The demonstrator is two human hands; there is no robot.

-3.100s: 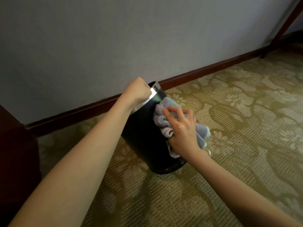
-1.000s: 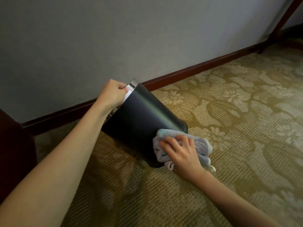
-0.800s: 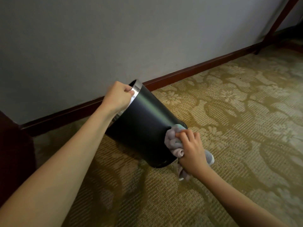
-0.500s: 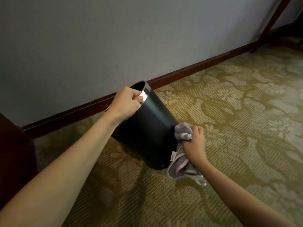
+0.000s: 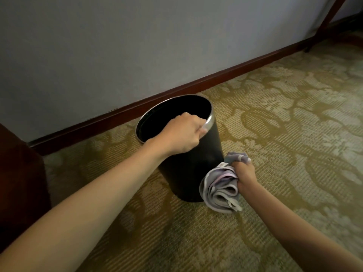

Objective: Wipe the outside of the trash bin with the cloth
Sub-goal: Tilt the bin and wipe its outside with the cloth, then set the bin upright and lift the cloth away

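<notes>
Underfoot, patterned carpet [image 5: 275, 118] meets dark baseboard [image 5: 225, 75] and grey wall [image 5: 137, 46]

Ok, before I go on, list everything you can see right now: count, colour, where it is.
Round black trash bin with a silver metal rim: one, standing on the carpet near the wall.
Bunched grey-and-lilac cloth: one, beside the bin's lower right side, hanging down to the carpet.
Patterned olive-and-cream carpet: covers the floor.
Dark red-brown wooden baseboard: one, along the foot of the wall.
Plain grey wall: behind the bin.
Dark wooden furniture: one, left edge.
Dark wooden leg: one, top right.
Left hand: grips the bin's rim.
Right hand: grips the cloth.
</notes>
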